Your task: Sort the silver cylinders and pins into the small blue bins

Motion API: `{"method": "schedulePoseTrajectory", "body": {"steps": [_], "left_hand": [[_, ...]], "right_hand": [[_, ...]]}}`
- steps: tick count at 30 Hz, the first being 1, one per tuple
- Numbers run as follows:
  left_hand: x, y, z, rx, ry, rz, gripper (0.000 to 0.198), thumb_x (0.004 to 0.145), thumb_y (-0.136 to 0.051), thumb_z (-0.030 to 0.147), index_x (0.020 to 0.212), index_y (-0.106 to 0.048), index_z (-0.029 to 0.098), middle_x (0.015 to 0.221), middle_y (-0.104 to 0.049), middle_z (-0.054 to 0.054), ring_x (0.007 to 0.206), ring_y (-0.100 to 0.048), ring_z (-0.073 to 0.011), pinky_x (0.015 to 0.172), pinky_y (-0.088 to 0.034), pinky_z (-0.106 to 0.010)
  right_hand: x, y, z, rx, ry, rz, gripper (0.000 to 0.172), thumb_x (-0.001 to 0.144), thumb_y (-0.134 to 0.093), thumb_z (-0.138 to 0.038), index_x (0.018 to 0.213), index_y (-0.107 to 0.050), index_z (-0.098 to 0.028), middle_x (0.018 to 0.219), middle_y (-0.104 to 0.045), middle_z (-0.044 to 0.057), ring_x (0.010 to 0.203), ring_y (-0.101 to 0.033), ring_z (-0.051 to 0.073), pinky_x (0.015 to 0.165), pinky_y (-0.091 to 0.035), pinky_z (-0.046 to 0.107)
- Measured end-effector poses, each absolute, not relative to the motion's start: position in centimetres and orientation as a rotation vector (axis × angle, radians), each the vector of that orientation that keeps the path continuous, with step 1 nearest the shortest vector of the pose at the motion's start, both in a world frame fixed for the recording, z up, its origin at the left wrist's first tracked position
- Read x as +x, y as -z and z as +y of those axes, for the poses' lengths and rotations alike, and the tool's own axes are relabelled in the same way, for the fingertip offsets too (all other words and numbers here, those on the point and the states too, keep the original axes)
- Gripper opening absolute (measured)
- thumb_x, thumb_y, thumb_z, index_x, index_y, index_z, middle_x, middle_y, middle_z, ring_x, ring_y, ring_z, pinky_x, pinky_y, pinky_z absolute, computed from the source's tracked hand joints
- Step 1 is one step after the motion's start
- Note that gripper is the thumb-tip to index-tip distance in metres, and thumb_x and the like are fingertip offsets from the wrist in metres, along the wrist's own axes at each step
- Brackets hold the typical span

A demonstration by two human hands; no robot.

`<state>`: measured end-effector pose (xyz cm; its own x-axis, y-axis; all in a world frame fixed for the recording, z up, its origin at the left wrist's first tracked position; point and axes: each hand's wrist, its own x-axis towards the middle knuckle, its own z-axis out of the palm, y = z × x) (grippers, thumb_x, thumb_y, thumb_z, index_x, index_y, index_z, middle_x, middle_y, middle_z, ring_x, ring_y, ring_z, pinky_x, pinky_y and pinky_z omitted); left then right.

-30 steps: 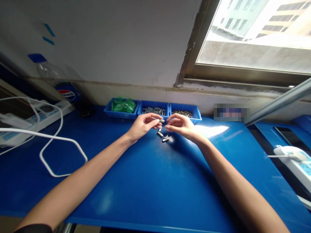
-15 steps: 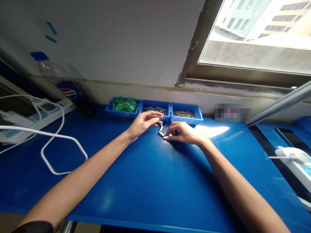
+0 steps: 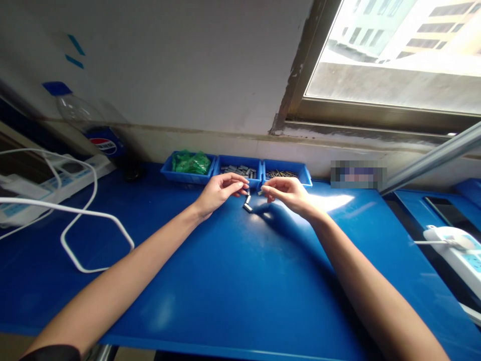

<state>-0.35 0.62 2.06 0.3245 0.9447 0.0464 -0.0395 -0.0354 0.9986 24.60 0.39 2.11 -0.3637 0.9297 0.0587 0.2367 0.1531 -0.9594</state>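
My right hand (image 3: 283, 193) is raised a little over the blue table, pinching a small grey metal block (image 3: 260, 192) between thumb and fingertips. Just left of it, my left hand (image 3: 223, 192) hovers with its thumb and fingertips drawn together; anything between them is too small to make out. Below the fingertips, small metal blocks (image 3: 247, 206) lie end to end on the table (image 3: 210, 281). Behind the hands stand three joined blue bins: one with crumpled green plastic (image 3: 191, 162), the middle one with grey blocks (image 3: 236, 171), the right one with thin metal pins (image 3: 281, 174).
A cola bottle (image 3: 101, 140) leans by the wall at the left, near a power strip (image 3: 93, 168) and a looped white cable (image 3: 63, 240). At the right are another power strip (image 3: 458, 248), a dark phone-like slab (image 3: 439, 209) and a slanted metal bar (image 3: 432, 155).
My right hand has lifted off the table with the block and moved slightly up and away. The fingertips of my left hand have come closer together.
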Motion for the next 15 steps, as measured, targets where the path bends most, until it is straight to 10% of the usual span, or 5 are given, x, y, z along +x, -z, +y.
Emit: {"method": "schedulePoseTrajectory", "body": {"steps": [15], "left_hand": [[-0.02,-1.76,0.41,1.412,-0.878,0.897,0.034,0.087,-0.078,0.043,0.106,-0.078,0.015,0.096,-0.08,-0.011,0.093,-0.076,-0.0236,0.084,-0.059,-0.034]], "right_hand": [[24.12,-2.57,-0.14,-1.029,-1.38,-1.579,0.041,0.081,-0.084,-0.053,0.098,-0.076,-0.017,0.08,-0.073,0.003,0.073,-0.066,0.017,0.074,-0.054,0.031]]}}
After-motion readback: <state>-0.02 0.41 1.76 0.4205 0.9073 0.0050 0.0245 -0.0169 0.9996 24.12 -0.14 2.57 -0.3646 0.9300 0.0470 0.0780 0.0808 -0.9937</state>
